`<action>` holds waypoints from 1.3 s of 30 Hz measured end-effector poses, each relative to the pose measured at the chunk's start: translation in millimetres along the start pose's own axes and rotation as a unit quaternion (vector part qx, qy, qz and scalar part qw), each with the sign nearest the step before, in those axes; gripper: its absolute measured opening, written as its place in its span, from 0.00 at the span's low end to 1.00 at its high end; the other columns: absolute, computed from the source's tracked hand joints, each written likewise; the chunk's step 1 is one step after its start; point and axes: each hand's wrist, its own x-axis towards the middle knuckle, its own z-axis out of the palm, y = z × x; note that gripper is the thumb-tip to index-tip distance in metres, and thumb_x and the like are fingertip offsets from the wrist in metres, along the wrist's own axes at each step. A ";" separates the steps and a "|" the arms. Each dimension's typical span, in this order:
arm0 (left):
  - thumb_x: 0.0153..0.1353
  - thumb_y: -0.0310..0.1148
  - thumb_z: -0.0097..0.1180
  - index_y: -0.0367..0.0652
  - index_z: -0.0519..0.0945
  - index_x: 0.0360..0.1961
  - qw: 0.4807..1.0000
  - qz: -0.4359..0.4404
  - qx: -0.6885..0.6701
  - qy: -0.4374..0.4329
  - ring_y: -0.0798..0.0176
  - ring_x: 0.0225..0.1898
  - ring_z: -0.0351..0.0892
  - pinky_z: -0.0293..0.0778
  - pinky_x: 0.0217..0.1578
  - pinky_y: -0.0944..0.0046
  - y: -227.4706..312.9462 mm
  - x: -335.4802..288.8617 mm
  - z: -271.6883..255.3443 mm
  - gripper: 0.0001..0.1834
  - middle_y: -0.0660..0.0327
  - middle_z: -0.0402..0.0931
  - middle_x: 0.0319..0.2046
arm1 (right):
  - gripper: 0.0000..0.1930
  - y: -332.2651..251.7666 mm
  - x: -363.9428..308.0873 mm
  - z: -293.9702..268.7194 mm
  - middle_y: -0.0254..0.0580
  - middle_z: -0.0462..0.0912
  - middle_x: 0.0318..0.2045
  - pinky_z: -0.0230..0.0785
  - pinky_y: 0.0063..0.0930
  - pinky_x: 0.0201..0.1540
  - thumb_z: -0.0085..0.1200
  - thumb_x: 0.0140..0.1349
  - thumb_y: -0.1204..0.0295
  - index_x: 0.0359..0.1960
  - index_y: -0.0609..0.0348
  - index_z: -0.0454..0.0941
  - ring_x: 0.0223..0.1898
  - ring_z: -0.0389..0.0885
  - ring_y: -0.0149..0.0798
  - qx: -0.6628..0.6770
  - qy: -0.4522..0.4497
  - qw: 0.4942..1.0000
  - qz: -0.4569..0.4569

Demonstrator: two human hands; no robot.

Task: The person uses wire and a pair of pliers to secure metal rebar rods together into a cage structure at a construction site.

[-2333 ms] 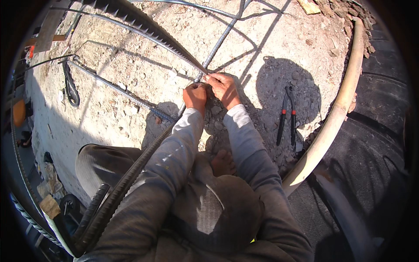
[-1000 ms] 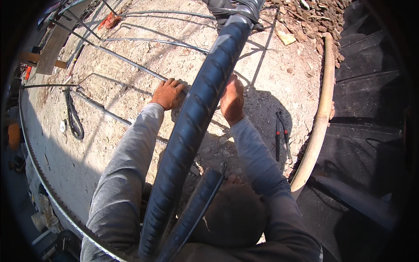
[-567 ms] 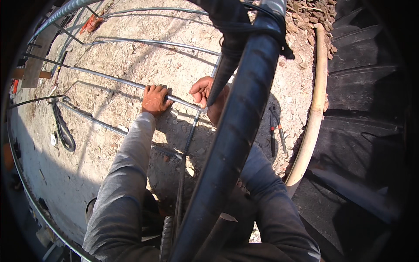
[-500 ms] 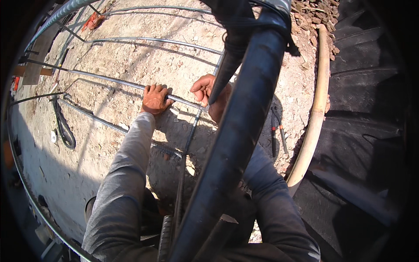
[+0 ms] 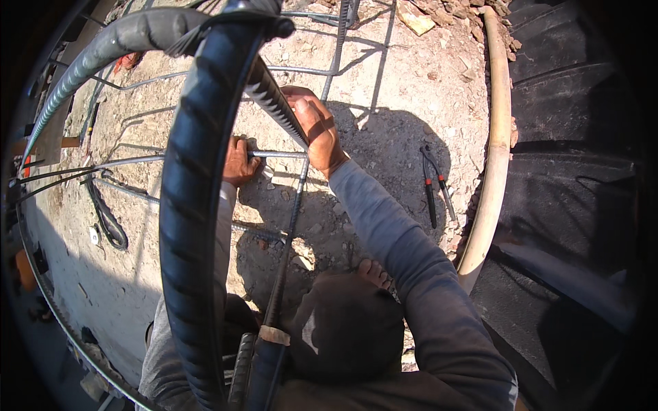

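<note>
My left hand (image 5: 238, 163) is closed over a thin steel rod (image 5: 277, 154) that runs crosswise above the stony ground. A thick ribbed rebar (image 5: 195, 205) in the foreground covers part of that hand and forearm. My right hand (image 5: 318, 133) is at the rod's right end, where it meets another bar (image 5: 293, 219) at a corner. Its fingers curl beside a slanting ribbed bar (image 5: 277, 99), which comes down against the hand. The fingertips are partly out of sight, so whatever they pinch cannot be made out.
Pincers with red and black handles (image 5: 434, 183) lie on the ground to the right. Beyond them runs a bamboo pole (image 5: 495, 157), then black sheeting (image 5: 565, 212). A dark cord loop (image 5: 108, 216) and small white object (image 5: 94, 235) lie at left. Toes (image 5: 375, 272) show below my right forearm.
The view has shifted, so the thick foreground rebar now stands further left and covers part of my left arm. My right hand, mostly hidden before, shows beside the slanting bar.
</note>
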 end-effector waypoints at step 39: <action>0.61 0.55 0.56 0.41 0.69 0.22 0.709 0.305 -0.630 -0.086 0.71 0.22 0.59 0.64 0.27 0.68 151.8 -1.9 -204.9 0.26 0.69 0.61 0.18 | 0.09 6.3 -13.7 13.2 0.38 0.76 0.32 0.70 0.24 0.38 0.45 0.64 0.69 0.35 0.64 0.73 0.34 0.75 0.29 -0.084 0.181 0.979 -0.044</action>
